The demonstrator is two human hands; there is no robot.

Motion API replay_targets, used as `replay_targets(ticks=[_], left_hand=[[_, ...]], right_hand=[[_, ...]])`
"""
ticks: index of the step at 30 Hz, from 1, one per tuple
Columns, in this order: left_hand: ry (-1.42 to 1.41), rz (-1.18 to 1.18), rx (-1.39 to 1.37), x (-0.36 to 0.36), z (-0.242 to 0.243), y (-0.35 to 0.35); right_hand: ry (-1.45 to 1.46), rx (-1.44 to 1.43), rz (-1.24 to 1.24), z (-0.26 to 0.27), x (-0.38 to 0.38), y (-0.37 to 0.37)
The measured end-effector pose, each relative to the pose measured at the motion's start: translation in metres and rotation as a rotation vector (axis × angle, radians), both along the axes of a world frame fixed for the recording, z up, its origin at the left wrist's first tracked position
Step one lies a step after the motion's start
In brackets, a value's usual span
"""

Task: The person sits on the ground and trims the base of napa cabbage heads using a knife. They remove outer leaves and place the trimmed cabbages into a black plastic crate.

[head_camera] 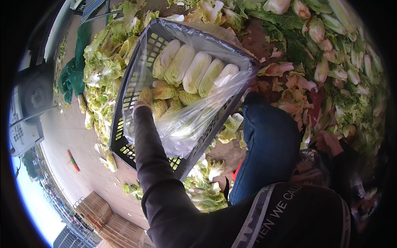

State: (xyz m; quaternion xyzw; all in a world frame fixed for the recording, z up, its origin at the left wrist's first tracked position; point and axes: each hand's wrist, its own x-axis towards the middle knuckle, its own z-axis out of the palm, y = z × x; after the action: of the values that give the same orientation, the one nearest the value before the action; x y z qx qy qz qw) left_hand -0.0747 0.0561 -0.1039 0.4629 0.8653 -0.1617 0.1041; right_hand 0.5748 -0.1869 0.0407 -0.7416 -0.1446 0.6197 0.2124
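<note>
A black plastic crate [198, 155] lined with clear plastic film [183, 130] stands tilted across the view before me. Inside, several trimmed napa cabbages [196, 72] lie side by side in a row, and more yellowish ones [164, 92] lie nearer me. My left hand [144, 101], at the end of a dark sleeve, reaches inside the crate's left side and touches a cabbage there; its fingers are mostly hidden. My right hand [329, 143] is low at the right, beside floral cloth, with its fingers curled; whether it holds anything cannot be told.
Loose cabbage leaves [104, 71] are heaped left of the crate and around it. A large pile of napa cabbages [322, 66] fills the right. My jeans-clad leg [269, 139] is beside the crate. Green netting [73, 76], a vehicle [26, 130] and stacked cartons [119, 229] stand farther left.
</note>
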Motion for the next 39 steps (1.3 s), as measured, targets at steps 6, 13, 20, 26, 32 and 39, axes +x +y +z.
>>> replay_targets(ticks=[6, 13, 20, 26, 32, 39], left_hand=[[-0.212, -0.570, 0.511, 0.047, 0.000, -0.057], [-1.117, -0.151, -0.358, 0.064, -0.032, -0.125], [-0.661, 0.333, 0.101, 0.086, -0.052, -0.130], [-0.410, -0.018, -0.224, 0.076, -0.100, -0.108], [-0.172, -0.735, -0.551, 0.081, -0.096, -0.081], [-0.168, -0.508, -0.244, 0.069, -0.058, -0.046]], right_hand=[[0.031, -0.019, 0.057, -0.008, 0.008, -0.023], [0.051, 0.034, 0.092, -0.039, 0.029, -0.054], [-0.019, 0.016, 0.025, -0.026, 0.026, -0.072], [-0.050, 0.072, 0.006, -0.016, 0.026, -0.077], [-0.079, 0.020, 0.049, -0.047, 0.053, -0.107], [0.380, 0.132, 0.222, -0.168, 0.107, -0.088]])
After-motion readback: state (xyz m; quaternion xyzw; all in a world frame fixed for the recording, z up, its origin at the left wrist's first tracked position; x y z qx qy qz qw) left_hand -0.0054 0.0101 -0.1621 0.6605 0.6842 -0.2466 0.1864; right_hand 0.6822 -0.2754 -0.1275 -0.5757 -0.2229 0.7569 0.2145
